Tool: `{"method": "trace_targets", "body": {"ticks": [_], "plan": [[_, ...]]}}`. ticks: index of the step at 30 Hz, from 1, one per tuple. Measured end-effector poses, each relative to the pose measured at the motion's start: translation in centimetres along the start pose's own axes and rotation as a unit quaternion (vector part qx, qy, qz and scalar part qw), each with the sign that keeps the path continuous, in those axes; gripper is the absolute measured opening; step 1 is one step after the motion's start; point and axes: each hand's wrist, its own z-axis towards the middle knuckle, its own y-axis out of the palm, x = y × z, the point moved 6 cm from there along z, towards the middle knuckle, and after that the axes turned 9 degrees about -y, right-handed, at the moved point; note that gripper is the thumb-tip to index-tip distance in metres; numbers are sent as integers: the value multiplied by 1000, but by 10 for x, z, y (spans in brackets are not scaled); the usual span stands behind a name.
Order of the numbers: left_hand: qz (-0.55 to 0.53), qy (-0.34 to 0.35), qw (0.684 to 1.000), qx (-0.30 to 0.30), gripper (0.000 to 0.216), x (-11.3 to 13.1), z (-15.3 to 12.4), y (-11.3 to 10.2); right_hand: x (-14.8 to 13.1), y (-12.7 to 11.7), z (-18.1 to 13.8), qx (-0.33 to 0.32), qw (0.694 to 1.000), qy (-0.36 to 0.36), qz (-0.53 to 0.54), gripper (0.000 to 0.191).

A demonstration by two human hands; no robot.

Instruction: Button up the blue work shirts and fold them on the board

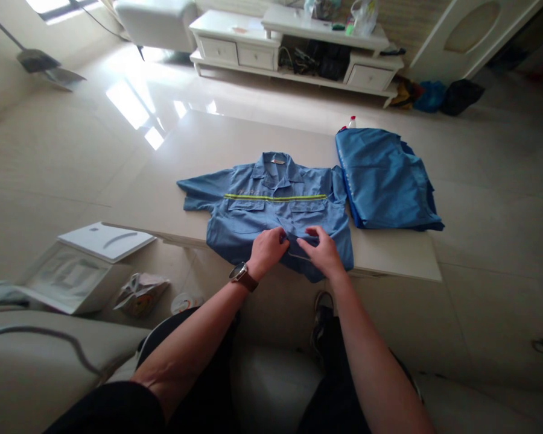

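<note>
head view: shirt (265, 216) likely light, limp; best hold: hem (315, 276), six o'clock; left hand (266, 248) pinching cloth, right hand (324, 251) fingers parted.

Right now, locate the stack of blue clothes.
In the head view, the stack lies on the right of the table, beside the spread shirt, a red-capped bottle behind it.

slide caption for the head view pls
Left hand and right hand at the lower front of a blue shirt, blue clothes piled alongside.
</note>
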Motion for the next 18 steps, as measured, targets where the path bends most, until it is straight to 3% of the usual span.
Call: {"method": "trace_targets", "body": {"ticks": [2,7,12,18], "plan": [[-14,11,1000,-3,16,1,-1,-2,-5,14,-2,-41,999,6,20,40],[-46,33,998,1,25,1,-4,-6,-11,26,-2,-108,994,11,13,20],[-42,32,999,-3,29,3,-6,-9,-12,23,1,-102,993,-22,54,20],[-53,48,997,-10,30,2,-2,-7,3,30,0,-81,994,19,75,23]]}}
